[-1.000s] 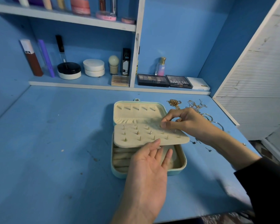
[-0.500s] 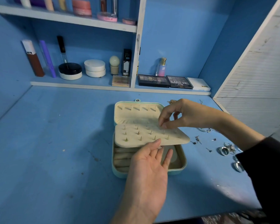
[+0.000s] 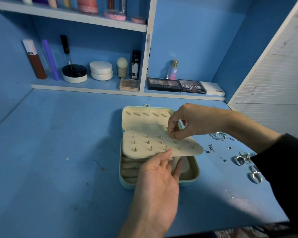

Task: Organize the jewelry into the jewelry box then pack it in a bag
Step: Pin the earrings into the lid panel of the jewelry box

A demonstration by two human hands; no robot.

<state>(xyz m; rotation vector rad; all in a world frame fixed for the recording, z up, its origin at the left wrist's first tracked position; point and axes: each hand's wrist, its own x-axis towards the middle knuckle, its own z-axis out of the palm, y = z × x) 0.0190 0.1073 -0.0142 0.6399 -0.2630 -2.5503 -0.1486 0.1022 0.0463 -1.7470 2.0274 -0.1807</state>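
Your left hand: nearest the camera, at the near end of the jewelry box, palm up. Its fingers are straight and relaxed, and their tips prop the near edge of the earring panel from beneath.
Jewelry box: mint green and open on the blue table. Its long axis runs straight away from you, with the hinge at the far end of the base.
Box base: cream ring rolls fill its left side.
Earring panel: a cream card lying across the box, its long axis left to right. It is lifted off the base, and its right end overhangs the box's right rim. Gold posts in its left half point up.
Your right hand: over the box's right side, reaching in from the right. Thumb and forefinger pinch a tiny piece at the panel's far edge; the piece is too small to identify.
Loose studs: on the table just right of the box.
Silver rings: farther right of the box, beside your black sleeve.
Lid: laid back at the box's far end with its cream lining up and its snap tab pointing away from you.
Shelf: behind the box, carrying eyeshadow palettes, a perfume bottle and jars.
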